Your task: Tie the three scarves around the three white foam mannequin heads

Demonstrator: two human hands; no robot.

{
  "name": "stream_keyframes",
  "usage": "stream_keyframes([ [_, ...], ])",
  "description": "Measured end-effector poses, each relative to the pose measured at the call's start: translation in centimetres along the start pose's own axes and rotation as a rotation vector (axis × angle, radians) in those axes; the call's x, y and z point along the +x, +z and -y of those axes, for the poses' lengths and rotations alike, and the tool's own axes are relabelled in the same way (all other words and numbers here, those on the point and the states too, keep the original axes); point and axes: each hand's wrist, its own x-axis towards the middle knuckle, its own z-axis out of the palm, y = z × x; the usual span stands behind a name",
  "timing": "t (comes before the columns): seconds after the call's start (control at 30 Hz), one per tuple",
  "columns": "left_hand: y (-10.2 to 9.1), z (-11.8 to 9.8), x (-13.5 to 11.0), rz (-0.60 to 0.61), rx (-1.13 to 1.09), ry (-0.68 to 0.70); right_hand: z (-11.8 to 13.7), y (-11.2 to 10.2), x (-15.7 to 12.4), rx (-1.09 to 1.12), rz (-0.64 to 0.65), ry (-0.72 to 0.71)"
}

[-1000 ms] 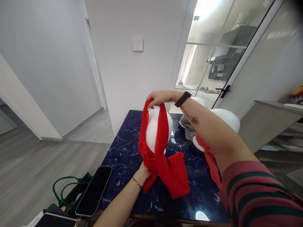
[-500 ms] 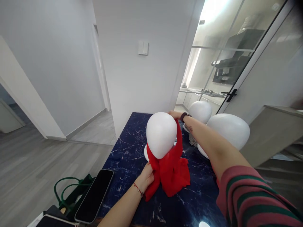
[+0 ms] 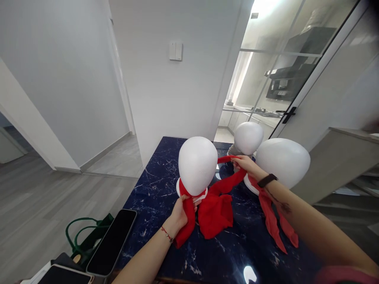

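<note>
A white mannequin head [image 3: 197, 163] stands on the dark blue marbled table, with a red scarf [image 3: 215, 215] around its neck. At the front of the neck my left hand [image 3: 181, 213] is closed on one part of the scarf. My right hand [image 3: 243, 163], out to the right of the head, grips another stretch and pulls it sideways away from the neck. The scarf's loose end lies on the table in front. Just beyond my right hand are two more white mannequin heads, a farther one [image 3: 248, 138] and a nearer one [image 3: 282, 161].
A coral-pink scarf [image 3: 271, 217] hangs from the nearer right-hand head onto the table [image 3: 154, 189]. At the left edge lie a black phone [image 3: 114, 241], a green-handled bag [image 3: 89, 242] and a second device [image 3: 65, 275]. A glass door stands behind on the right.
My right hand has come round from behind the head to its right, drawing the red scarf out. My left hand stays at the neck front. The coral-pink scarf has come into view.
</note>
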Motion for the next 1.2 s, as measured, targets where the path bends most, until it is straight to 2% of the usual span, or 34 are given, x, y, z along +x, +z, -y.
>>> stream_keyframes([
  [0.07, 0.0, 0.1, -0.2, -0.002, 0.019, -0.006, -1.4, -0.4, -2.4, 0.063, 0.044, 0.034],
  [0.13, 0.0, 0.3, -0.2, 0.007, 0.042, 0.014, -2.8, -0.8, -5.1, 0.104, 0.037, 0.039],
  [0.23, 0.0, 0.4, -0.1, 0.031, 0.064, 0.061, -4.6, -1.4, -9.6, 0.064, 0.057, 0.048],
  [0.3, 0.0, 0.4, 0.0, 0.039, 0.064, 0.064, -5.3, -1.6, -12.8, 0.036, 0.176, 0.088],
  [0.37, 0.0, 0.4, 0.0, 0.028, 0.061, 0.05, -5.3, -1.5, -16.1, 0.038, 0.388, 0.127],
  [0.43, 0.0, 0.4, 0.1, 0.022, 0.059, 0.043, -4.7, -0.8, -19.4, 0.056, 0.625, 0.119],
  [0.5, 0.0, 0.4, 0.0, 0.041, 0.059, 0.054, -3.7, 0.7, -22.4, 0.016, 0.764, 0.06],
  [0.53, 0.0, 0.4, 0.0, 0.051, 0.057, 0.063, -3.1, 1.7, -23.7, -0.031, 0.777, 0.023],
  [0.6, 0.2, 0.5, -0.1, 0.063, 0.049, 0.086, -2.2, 4.3, -25.6, -0.154, 0.709, -0.038],
  [0.7, 0.6, 0.6, -0.5, 0.076, 0.037, 0.109, -1.7, 9.4, -26.6, -0.3, 0.561, -0.105],
  [0.8, 0.8, 0.6, -1.0, 0.096, 0.062, 0.132, -1.6, 14.3, -25.9, -0.398, 0.47, -0.189],
  [0.93, 0.3, 0.6, -1.3, 0.124, 0.181, 0.147, -1.2, 18.7, -24.9, -0.317, 0.457, -0.23],
  [1.0, 0.0, 0.5, -1.3, 0.16, 0.245, 0.176, -0.8, 19.9, -25.0, -0.221, 0.491, -0.191],
  [1.07, -0.2, 0.5, -1.2, 0.183, 0.28, 0.215, -0.1, 20.1, -25.4, -0.163, 0.514, -0.156],
  [1.13, -0.2, 0.6, -1.0, 0.157, 0.275, 0.229, 0.9, 19.2, -26.1, -0.16, 0.596, -0.16],
  [1.2, -0.1, 0.7, -0.8, 0.077, 0.256, 0.213, 2.1, 17.2, -26.9, -0.195, 0.742, -0.204],
])
